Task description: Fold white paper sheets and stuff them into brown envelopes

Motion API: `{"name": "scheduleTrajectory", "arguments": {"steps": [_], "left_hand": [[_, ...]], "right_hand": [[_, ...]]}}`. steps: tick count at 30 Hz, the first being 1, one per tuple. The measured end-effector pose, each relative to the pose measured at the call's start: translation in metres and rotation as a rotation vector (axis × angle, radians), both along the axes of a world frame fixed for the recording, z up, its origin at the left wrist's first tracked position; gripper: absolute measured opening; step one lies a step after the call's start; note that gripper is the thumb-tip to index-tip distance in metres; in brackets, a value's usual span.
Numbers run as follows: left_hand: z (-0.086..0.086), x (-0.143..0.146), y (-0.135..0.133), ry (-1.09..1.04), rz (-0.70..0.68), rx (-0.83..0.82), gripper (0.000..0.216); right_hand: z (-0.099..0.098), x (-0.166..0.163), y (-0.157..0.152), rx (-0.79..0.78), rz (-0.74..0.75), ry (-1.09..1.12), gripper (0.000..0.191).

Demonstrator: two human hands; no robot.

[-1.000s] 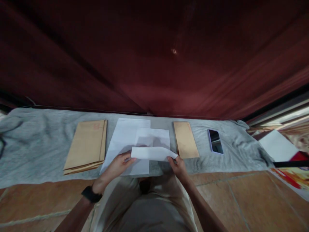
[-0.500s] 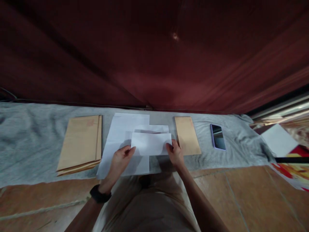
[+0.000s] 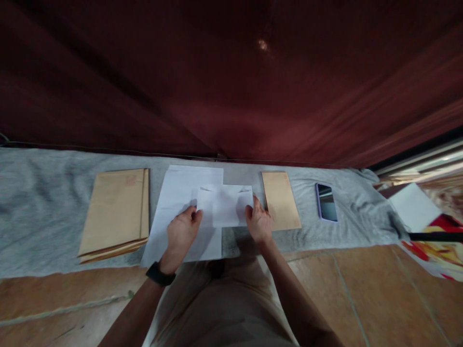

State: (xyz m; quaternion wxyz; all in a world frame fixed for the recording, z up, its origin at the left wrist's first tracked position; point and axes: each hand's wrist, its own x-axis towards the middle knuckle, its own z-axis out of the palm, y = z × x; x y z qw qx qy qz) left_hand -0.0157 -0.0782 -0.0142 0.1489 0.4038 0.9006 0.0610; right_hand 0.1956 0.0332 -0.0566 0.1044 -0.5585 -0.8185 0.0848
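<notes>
A folded white sheet of paper (image 3: 224, 207) lies in the middle, over the right part of a stack of larger white sheets (image 3: 177, 188). My left hand (image 3: 183, 230) pinches its left edge between thumb and curled fingers. On the opposite side my right hand (image 3: 259, 221) grips the right edge, thumb on top and the other fingers partly hidden. The folded paper looks flat, with dark gaps showing near its upper corners. Close to the right hand is a small brown envelope (image 3: 282, 200).
A pile of large brown envelopes (image 3: 114, 209) lies at the left on the grey cloth (image 3: 43, 207). To the right is a phone (image 3: 326, 202). Farther right are a white box-like piece (image 3: 415, 207) and a red-yellow printed item (image 3: 437, 250). Dark red drapery-like surface (image 3: 231, 96) rises behind.
The upper layer of the folded paper has come down against the layer beneath, so the wide gap at its top has closed. Both hands have shifted slightly upward with it.
</notes>
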Motion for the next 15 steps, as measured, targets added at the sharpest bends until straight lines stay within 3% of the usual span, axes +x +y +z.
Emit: {"name": "scheduleTrajectory", "arguments": {"steps": [8, 15], "left_hand": [[-0.004, 0.004, 0.013, 0.133, -0.041, -0.023, 0.043], [-0.008, 0.006, 0.017, 0.168, -0.031, -0.038, 0.043]], "right_hand": [[-0.003, -0.006, 0.013, 0.080, 0.038, -0.004, 0.048], [0.005, -0.012, 0.017, 0.045, 0.007, -0.142, 0.051]]}}
